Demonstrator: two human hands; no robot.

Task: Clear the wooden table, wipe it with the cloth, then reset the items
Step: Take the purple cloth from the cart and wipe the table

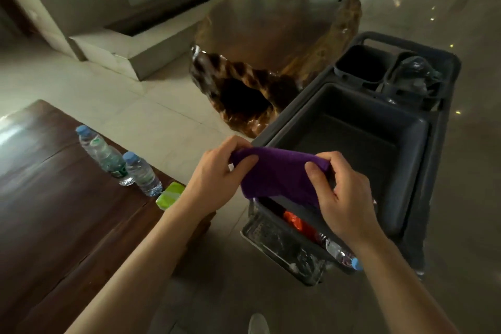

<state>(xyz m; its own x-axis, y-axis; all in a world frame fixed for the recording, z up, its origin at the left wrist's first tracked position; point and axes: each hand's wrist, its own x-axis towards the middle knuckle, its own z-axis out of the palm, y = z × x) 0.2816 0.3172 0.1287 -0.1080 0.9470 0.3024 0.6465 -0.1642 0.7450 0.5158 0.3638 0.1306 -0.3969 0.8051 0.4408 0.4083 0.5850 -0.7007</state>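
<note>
Both my hands, left hand [217, 173] and right hand [341, 195], grip the purple microfibre cloth [279, 173] stretched between them above the grey plastic cart tub [414, 149]. Dark wooden bench [54, 211] on my left isn't cleared: two clear plastic water bottles [119, 163] and a green tissue pack [170, 195] sit near its edge. Probably fetching the cloth; next, move those items off.

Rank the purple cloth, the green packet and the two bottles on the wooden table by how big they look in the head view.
1. Cloth, nearest the camera, which inflates it.
2. Far bottle and near bottle: too alike to rank.
3. Packet, part hidden by the left forearm.
</note>
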